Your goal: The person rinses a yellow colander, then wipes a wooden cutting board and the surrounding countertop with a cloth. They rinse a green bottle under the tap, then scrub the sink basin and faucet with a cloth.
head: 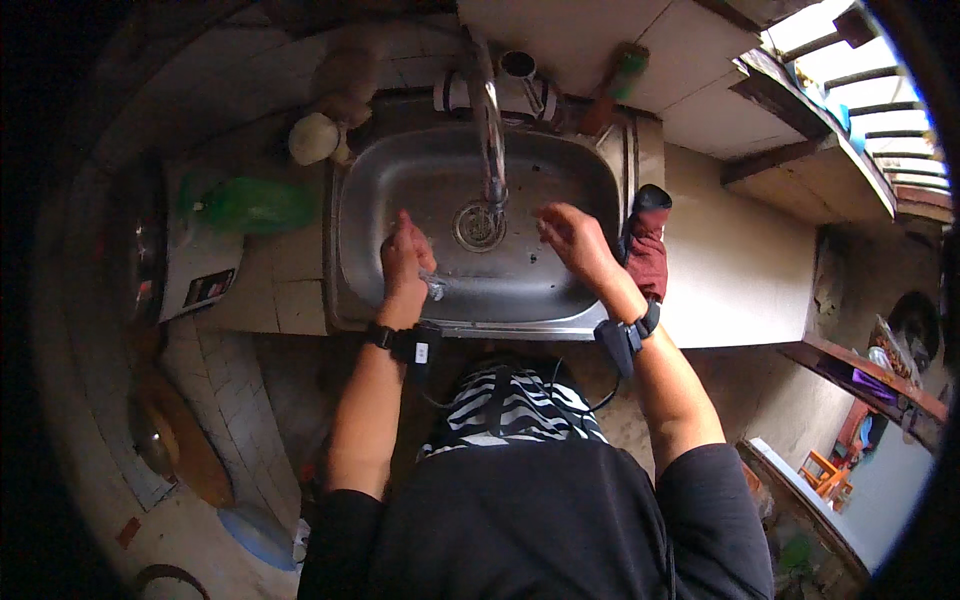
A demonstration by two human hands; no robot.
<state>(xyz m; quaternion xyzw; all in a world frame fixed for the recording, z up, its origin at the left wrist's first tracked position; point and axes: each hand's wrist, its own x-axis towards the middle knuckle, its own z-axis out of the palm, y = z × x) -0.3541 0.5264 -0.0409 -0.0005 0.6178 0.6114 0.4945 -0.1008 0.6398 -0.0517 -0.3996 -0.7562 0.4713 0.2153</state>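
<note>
A stainless steel sink (450, 169) lies before me, with its round drain strainer (480, 226) near the middle. The chrome faucet (491, 135) reaches over the basin and ends above the drain. Over the basin's left side is my left hand (406, 259), its fingers partly curled. Something clear and shiny (435, 286), water or thin plastic, shows just below it; whether the hand holds it is unclear. My right hand (576, 238) hovers over the right side, fingers loosely bent and nothing visible in them. Small dark bits (534, 258) dot the basin floor.
Right of the sink, a dark red cloth item (646, 259) with a black end lies on the counter (735, 270). A green plastic item (255, 204) and a pale round container (315, 139) stand left. A metal cup (517, 66) and a green-tipped brush-like item (628, 67) are behind.
</note>
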